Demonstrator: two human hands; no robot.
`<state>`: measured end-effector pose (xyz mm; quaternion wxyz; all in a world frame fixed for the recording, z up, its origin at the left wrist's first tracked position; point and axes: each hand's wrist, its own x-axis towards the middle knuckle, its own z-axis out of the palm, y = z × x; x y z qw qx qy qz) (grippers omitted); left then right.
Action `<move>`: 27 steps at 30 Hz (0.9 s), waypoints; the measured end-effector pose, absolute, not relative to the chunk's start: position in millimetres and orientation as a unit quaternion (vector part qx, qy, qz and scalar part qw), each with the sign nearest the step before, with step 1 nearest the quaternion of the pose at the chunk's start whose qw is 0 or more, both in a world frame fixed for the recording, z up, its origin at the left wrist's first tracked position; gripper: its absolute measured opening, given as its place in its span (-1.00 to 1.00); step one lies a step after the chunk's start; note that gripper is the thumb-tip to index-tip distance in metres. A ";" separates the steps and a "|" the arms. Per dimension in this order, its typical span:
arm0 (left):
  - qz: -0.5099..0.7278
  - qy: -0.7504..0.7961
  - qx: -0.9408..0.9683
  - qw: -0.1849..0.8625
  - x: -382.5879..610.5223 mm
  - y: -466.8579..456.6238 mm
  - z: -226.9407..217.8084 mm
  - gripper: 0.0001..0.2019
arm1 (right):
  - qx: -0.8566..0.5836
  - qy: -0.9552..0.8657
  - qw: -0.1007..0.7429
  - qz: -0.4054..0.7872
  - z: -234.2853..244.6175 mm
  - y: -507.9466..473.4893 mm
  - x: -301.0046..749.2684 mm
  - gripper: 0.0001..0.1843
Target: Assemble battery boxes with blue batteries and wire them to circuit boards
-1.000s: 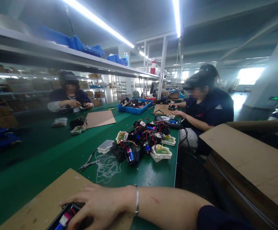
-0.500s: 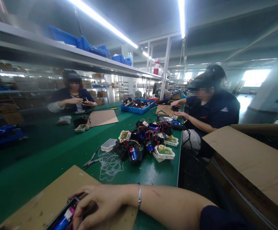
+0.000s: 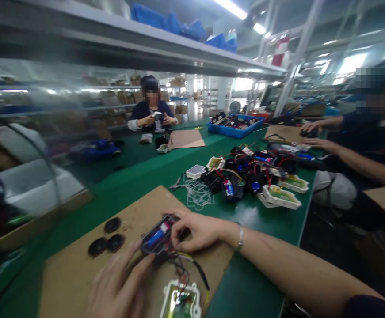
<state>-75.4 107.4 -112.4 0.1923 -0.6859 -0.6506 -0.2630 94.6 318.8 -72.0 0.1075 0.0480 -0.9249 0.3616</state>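
Observation:
Both my hands are on a small black casing [image 3: 157, 239] with a blue battery inside it, held over a brown cardboard sheet [image 3: 76, 274] on the green bench. My right hand [image 3: 197, 229] pinches its right end with curled fingers. My left hand [image 3: 121, 282] comes up from below, fingertips on its near edge. Red and black wires run from the casing down to a white module with a green circuit board [image 3: 181, 302]. Three black round caps [image 3: 108, 238] lie on the cardboard to the left.
A heap of wired black and white assemblies [image 3: 255, 176] sits mid-bench beside a tangle of white cord [image 3: 197, 194] and pliers [image 3: 176, 182]. A blue tray [image 3: 235, 126] stands further back. One person sits across the bench, another on the right. A shelf runs overhead.
The view has swung down and left. My left hand has come into view and joined my right hand on the casing. The white module and black caps now show.

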 end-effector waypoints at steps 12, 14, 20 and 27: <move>-0.219 -0.715 -0.650 0.133 -42.7 117.9 -85.4 -0.73 | 0.011 -0.897 0.081 0.435 -70.2 313.1 91.7 -0.96; -0.219 -0.714 -0.650 0.139 -42.7 120.7 -85.9 -0.74 | 0.006 -0.890 0.084 0.448 -70.9 313.3 90.4 -0.94; -0.234 -0.709 -0.648 0.147 -42.4 124.6 -85.2 -0.76 | -0.021 -0.851 0.085 0.517 -72.7 315.3 88.2 -0.83; -0.247 -0.703 -0.648 0.158 -42.0 128.3 -86.2 -0.79 | -0.017 -0.838 0.093 0.538 -77.9 317.0 88.1 -0.83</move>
